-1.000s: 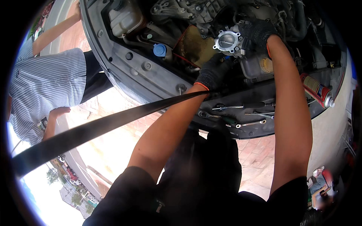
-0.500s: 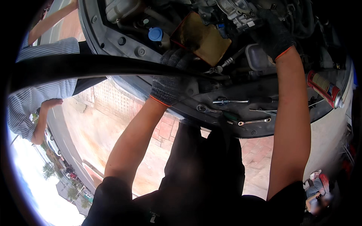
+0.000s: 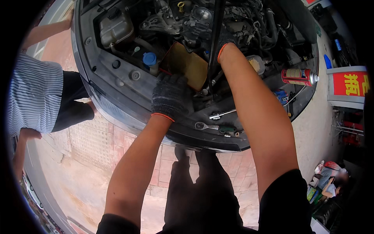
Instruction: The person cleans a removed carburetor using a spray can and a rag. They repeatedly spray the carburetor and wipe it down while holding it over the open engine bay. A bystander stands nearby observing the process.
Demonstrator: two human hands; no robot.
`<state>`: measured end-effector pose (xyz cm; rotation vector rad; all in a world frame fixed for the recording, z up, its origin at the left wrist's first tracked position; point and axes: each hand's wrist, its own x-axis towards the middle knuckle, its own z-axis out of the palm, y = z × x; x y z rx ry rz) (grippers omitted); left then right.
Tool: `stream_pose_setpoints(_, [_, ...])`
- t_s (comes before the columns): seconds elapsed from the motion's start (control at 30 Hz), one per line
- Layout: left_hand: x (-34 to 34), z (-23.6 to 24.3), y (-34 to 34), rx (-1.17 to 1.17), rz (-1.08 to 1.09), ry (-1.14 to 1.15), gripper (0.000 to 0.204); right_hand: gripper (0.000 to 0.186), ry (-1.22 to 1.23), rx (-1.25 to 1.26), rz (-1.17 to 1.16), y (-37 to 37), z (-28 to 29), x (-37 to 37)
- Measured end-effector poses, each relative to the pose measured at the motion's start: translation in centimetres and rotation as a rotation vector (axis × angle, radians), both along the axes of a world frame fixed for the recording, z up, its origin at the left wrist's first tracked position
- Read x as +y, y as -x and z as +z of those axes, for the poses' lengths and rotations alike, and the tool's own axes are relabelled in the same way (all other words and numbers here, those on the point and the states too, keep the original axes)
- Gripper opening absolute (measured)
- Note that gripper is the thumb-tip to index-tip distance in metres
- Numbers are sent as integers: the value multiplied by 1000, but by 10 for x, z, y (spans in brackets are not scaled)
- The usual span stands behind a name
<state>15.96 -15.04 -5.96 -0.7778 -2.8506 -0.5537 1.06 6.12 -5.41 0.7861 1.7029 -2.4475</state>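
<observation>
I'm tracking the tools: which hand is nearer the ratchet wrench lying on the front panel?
Left. The left hand rests just up-left of the ratchet wrench; the right hand is deeper in the engine bay.

gloves (image 3: 169, 97): dark, orange cuffs | cap (image 3: 149, 58): blue | shirt (image 3: 35, 93): striped

Tan flat panel (image 3: 186, 64), tilted, in engine bay

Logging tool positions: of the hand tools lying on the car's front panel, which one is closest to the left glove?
The chrome wrench, lying just right of the left hand. The ratchet sits further right and higher, and the green-handled tool lies beyond the wrench's far end.
</observation>
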Motion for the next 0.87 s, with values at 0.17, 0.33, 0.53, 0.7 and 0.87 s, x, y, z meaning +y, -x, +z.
stream_pose_setpoints(0.17, [2,-4,-12,-102,-39,14,30,54,-228,-120,44,-16,19,3])
stream_pose_setpoints(0.33, [0,-7,-14,-137,-32,-62,29,52,-176,-185,50,-19,14,7])
stream_pose_setpoints(0.53, [1,-18,-14,-91,-9,-164,27,51,-118,-65,158,-30,10,6])
stream_pose_setpoints(0.7, [6,-28,-14,21,28,-232,22,48,-64,95,191,-33,7,14])
stream_pose_setpoints(0.87, [6,-30,-14,75,42,-322,20,45,41,87,47,-45,27,4])
